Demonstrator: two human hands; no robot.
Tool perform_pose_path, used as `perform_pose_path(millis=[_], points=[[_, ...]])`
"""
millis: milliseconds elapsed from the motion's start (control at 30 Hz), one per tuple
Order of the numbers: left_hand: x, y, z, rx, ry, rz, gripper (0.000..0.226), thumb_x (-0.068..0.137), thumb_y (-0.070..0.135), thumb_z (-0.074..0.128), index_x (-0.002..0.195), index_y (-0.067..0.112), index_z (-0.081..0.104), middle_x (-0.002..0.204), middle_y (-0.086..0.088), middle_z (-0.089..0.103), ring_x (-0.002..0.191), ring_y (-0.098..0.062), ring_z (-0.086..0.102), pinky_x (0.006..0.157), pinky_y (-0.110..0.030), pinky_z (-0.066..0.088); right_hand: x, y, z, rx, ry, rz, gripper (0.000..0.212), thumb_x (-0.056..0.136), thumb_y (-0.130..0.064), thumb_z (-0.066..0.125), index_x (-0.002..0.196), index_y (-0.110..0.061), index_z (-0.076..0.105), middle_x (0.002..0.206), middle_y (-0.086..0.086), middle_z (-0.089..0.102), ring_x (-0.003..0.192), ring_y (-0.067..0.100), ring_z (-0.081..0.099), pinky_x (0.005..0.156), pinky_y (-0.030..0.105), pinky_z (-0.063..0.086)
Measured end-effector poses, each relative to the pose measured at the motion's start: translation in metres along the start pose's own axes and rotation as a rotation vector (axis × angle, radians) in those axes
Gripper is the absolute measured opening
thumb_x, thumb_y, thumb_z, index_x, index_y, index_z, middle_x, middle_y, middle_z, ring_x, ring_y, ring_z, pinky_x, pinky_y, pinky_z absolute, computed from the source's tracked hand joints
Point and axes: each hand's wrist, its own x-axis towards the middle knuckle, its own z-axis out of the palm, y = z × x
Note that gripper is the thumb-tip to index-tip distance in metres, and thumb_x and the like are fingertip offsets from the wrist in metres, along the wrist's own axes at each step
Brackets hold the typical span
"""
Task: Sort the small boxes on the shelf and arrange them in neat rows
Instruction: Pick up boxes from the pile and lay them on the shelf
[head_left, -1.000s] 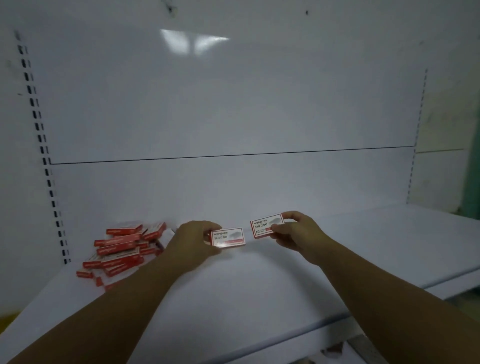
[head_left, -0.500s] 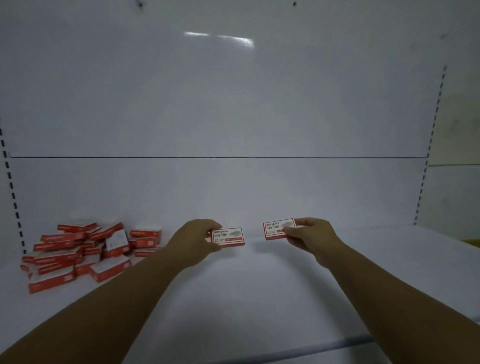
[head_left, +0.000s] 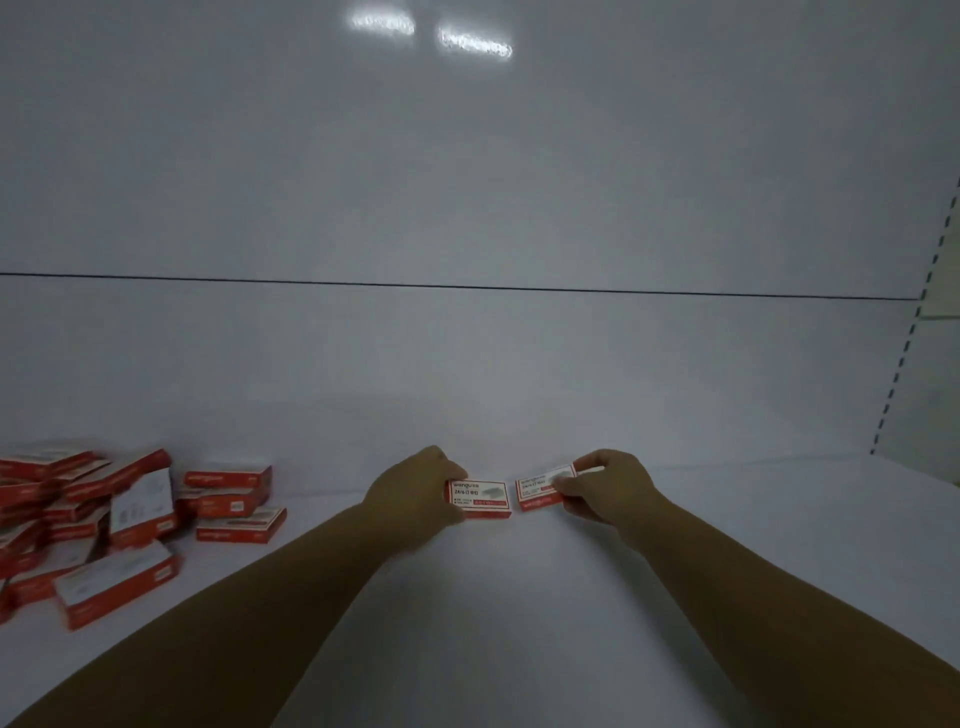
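A white shelf (head_left: 519, 623) meets a plain white back panel (head_left: 467, 182). The left hand (head_left: 415, 501) pinches the left box (head_left: 483, 498), the right hand (head_left: 610, 491) the right box (head_left: 537, 491). A jumbled pile (head_left: 104, 519) lies far left.

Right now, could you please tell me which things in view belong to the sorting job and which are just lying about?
In the job: left hand, gripping one small box; right hand, pinching a second box; loose pile of boxes; shelf.
Just there: back panel; slotted upright.
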Motion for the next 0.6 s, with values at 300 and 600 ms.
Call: perform_pose_path(millis=[300,600], points=[[0.021,0.0,0.02,0.035,0.053,-0.156,0.037,0.083,0.038,0.061,0.117,0.023,0.062,0.114,0.002,0.06,0.1,-0.015,0.052,0.079,-0.025,0.039,0.031,0.013,-0.009,-0.614,0.085,-0.271,0.019,0.08,-0.038,0.063,0.079,-0.02,0.057,0.081,-0.001,0.061,0.075,0.016,0.057,0.064,0.027,0.042],[0.027,0.018,0.023,0.283,0.066,-0.255,0.027,0.086,0.039,0.051,0.106,0.028,0.067,0.099,0.0,0.061,0.09,-0.019,0.059,0.07,-0.026,0.044,0.047,0.018,-0.016,-0.949,0.056,-0.506,0.027,0.089,-0.039,0.045,0.091,-0.016,0.059,0.093,0.004,0.062,0.087,0.022,0.058,0.07,0.03,0.043]])
